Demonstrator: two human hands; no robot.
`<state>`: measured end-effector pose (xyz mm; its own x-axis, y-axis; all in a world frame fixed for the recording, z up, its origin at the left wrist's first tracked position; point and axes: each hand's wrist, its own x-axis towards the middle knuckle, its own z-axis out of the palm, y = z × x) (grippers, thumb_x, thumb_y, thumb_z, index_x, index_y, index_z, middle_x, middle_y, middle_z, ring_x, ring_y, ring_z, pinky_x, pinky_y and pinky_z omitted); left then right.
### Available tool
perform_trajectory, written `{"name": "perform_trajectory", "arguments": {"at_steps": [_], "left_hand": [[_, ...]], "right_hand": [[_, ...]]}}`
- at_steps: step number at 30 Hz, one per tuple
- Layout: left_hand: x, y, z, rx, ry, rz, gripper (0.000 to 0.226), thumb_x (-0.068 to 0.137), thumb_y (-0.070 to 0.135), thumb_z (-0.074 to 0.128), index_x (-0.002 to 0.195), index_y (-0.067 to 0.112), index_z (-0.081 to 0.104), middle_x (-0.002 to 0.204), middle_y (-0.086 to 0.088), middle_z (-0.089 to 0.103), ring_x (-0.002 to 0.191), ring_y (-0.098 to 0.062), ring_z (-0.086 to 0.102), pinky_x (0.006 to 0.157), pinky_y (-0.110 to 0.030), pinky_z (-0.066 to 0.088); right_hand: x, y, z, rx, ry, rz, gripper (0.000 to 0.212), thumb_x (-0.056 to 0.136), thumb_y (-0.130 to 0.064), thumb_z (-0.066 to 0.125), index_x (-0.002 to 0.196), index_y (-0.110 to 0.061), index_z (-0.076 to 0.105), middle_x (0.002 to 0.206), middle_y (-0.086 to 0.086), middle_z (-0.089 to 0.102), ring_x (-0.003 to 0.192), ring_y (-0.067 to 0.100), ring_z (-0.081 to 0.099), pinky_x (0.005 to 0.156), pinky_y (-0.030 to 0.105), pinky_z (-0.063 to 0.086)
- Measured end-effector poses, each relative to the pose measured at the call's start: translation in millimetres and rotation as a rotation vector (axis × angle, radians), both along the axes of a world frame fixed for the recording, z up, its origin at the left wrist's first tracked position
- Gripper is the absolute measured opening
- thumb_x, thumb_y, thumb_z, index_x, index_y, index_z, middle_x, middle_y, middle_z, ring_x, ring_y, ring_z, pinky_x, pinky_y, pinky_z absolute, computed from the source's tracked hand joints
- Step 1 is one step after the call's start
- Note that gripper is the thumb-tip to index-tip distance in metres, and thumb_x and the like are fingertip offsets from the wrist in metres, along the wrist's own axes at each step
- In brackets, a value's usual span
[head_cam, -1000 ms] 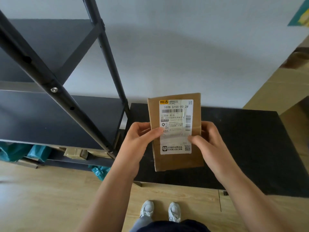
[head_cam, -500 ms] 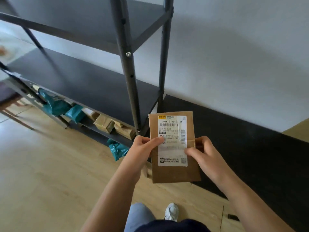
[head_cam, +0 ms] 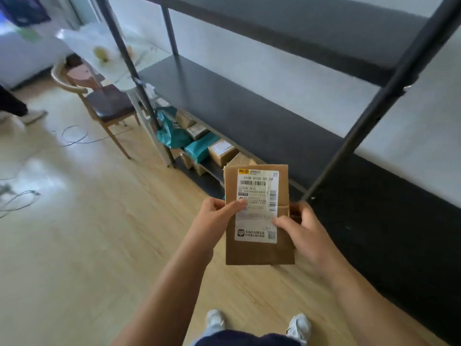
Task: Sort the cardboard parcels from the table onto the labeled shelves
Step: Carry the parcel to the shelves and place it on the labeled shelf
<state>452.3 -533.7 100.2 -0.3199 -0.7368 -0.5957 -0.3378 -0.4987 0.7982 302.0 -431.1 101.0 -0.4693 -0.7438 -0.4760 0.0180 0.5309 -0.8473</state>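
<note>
Head view: both hands clamped on one flat cardboard parcel (head_cam: 259,216), held in the air above the wood floor (head_cam: 74,245), front of the black shelving rack (head_cam: 224,101). Left hand (head_cam: 214,218) pinches the 9 o'clock edge, thumb on the white shipping label (head_cam: 258,203); right hand (head_cam: 299,228) pinches the 3 o'clock edge. Long axis runs 12 to 6, label face up, text top toward 12. Other parcels (head_cam: 222,152) sit on the rack's bottom shelf at 11 o'clock.

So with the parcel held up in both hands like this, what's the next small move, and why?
Probably lower the parcel toward the bottom shelf. Both the left hand and the right hand grip it label up beside the rack, the only stored parcels lie there, and the middle shelf is bare.
</note>
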Motion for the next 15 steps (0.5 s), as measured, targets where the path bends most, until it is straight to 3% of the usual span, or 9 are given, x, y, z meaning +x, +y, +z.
{"name": "perform_trajectory", "arguments": {"at_steps": [6,10,15], "left_hand": [[85,-53,1,-0.049,0.007,0.115,0.042,0.088,0.036,0.073,0.113,0.009,0.054,0.096,-0.005,0.073,0.080,-0.013,0.071,0.062,-0.023,0.054],[118,-80,-4,-0.046,0.028,0.187,0.041,0.087,0.037,0.073,0.113,0.009,0.058,0.099,-0.006,0.075,0.082,-0.013,0.073,0.063,-0.023,0.055],[138,-131,-16,-0.037,0.064,0.244,0.033,0.090,0.034,0.071,0.113,0.011,0.062,0.095,-0.003,0.076,0.068,-0.006,0.074,0.055,-0.018,0.054]], "right_hand": [[80,-63,-9,-0.019,0.005,0.075,0.018,0.091,-0.037,0.064,0.101,-0.037,0.050,0.097,-0.013,0.068,0.084,0.003,0.067,0.060,0.022,0.050],[107,-99,-12,-0.020,0.000,0.113,0.022,0.090,-0.039,0.066,0.105,-0.037,0.050,0.098,-0.012,0.068,0.087,0.004,0.067,0.061,0.023,0.050],[119,-159,-20,-0.021,-0.017,0.134,0.025,0.087,-0.039,0.069,0.108,-0.035,0.055,0.096,-0.012,0.072,0.086,0.006,0.070,0.068,0.025,0.056]]}}
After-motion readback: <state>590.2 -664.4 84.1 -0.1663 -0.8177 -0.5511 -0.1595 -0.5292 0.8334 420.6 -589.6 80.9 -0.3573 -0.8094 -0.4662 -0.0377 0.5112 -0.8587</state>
